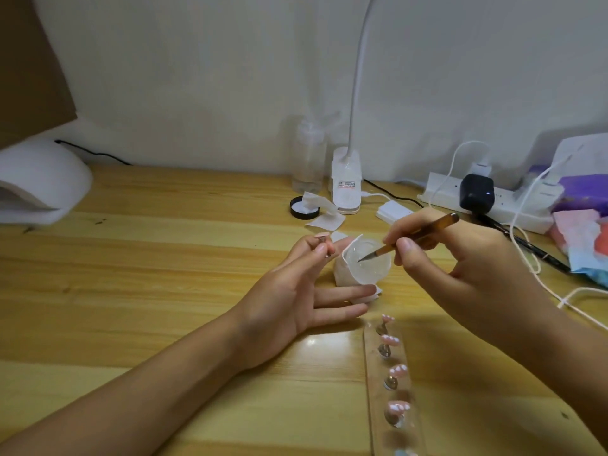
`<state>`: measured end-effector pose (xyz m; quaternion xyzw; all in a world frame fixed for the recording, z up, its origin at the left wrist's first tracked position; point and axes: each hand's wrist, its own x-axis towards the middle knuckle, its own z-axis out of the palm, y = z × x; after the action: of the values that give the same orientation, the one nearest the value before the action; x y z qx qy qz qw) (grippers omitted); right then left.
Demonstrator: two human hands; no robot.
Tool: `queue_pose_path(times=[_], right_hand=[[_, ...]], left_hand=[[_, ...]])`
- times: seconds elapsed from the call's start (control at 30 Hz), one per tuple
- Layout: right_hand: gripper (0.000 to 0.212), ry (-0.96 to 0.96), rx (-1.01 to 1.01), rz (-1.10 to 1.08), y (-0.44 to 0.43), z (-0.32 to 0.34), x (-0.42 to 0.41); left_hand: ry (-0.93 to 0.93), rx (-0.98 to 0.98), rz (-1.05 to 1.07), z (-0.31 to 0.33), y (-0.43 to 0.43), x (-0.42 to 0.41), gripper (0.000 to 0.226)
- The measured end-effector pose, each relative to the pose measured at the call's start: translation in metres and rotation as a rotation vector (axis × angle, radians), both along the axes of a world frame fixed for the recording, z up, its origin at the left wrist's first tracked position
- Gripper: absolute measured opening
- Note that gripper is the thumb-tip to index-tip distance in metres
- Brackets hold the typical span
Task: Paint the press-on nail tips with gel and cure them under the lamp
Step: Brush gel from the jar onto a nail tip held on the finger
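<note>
Plain pale wall (197, 77) behind a light, glossy wooden desk (158, 245).

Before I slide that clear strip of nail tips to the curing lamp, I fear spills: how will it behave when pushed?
The clear strip looks stiff and glossy, so it would probably slide easily on the wooden table. The nail tips perch on small rounded stands, so a jerk might tip them. It likely weighs little.

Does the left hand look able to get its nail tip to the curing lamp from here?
Probably yes. The left hand pinches the nail tip, and nothing stands on the wooden desk between it and the curing lamp at far left.
</note>
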<state>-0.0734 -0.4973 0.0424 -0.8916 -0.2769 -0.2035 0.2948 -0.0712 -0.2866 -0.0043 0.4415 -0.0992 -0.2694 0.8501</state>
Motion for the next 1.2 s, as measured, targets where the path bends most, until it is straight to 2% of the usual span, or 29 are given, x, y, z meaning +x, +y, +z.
queue_pose_path(times=[0.17, 0.23, 0.47, 0.73, 0.8, 0.87, 0.93, 1.0, 1.1, 1.2], right_hand=[[0.028, -0.03, -0.073, 0.016, -0.001, -0.005, -0.002], [0.029, -0.012, -0.078, 0.015, -0.001, -0.006, -0.002], [0.027, 0.013, -0.005, 0.068, -0.009, 0.002, -0.001], [0.019, 0.005, 0.156, 0.151, -0.051, 0.002, -0.01], [0.022, 0.032, 0.254, 0.148, -0.06, -0.005, -0.013], [0.027, 0.101, 0.42, 0.116, -0.065, -0.012, -0.016], [0.021, 0.197, 0.678, 0.087, -0.064, -0.021, -0.017], [0.013, 0.304, 0.968, 0.062, -0.059, -0.031, -0.018], [0.014, 0.389, 1.171, -0.003, -0.046, -0.045, -0.022], [0.022, 0.376, 1.168, 0.023, -0.035, -0.047, -0.029]], left_hand=[[-0.036, 0.04, 0.025, 0.0, -0.002, -0.004, 0.02], [-0.045, 0.049, 0.034, 0.0, -0.003, -0.004, 0.019], [-0.012, 0.017, 0.031, -0.002, 0.0, -0.003, 0.008], [0.099, -0.062, 0.034, -0.001, 0.004, -0.001, 0.009], [0.112, -0.066, 0.071, 0.001, 0.002, -0.001, 0.008], [0.109, -0.045, 0.224, 0.0, -0.001, -0.003, 0.008], [0.053, 0.038, 0.446, -0.002, -0.001, -0.009, 0.008], [-0.06, 0.168, 0.537, -0.005, 0.0, -0.014, 0.006], [-0.269, 0.39, 0.392, -0.008, -0.003, -0.02, 0.013], [-0.391, 0.518, 0.249, -0.01, -0.008, -0.022, 0.017]])
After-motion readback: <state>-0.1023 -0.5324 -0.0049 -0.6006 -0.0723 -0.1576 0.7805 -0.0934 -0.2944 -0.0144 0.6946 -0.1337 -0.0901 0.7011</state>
